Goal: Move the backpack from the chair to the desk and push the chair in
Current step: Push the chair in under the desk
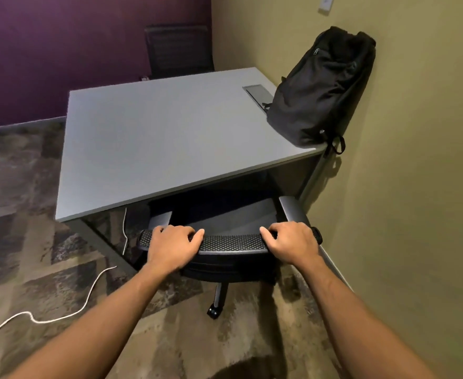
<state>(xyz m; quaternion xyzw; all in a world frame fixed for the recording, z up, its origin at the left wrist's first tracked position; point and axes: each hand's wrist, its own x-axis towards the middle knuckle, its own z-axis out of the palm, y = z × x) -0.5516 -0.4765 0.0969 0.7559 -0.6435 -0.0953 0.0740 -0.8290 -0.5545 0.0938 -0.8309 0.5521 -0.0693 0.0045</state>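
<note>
The black backpack (321,88) stands upright on the grey desk (156,138), at its right edge, leaning against the yellow wall; one strap hangs over the desk's corner. The black office chair (233,243) sits partly under the desk's front edge, its seat in shadow beneath the top. My left hand (174,246) grips the left end of the chair's mesh backrest top. My right hand (290,242) grips the right end of the same backrest. Both sets of fingers curl over the rim.
A second dark chair (179,50) stands behind the desk against the purple wall. A white cable (61,310) trails over the patterned carpet at the left. The yellow wall runs close along the right. A cable hatch (259,93) is set into the desk.
</note>
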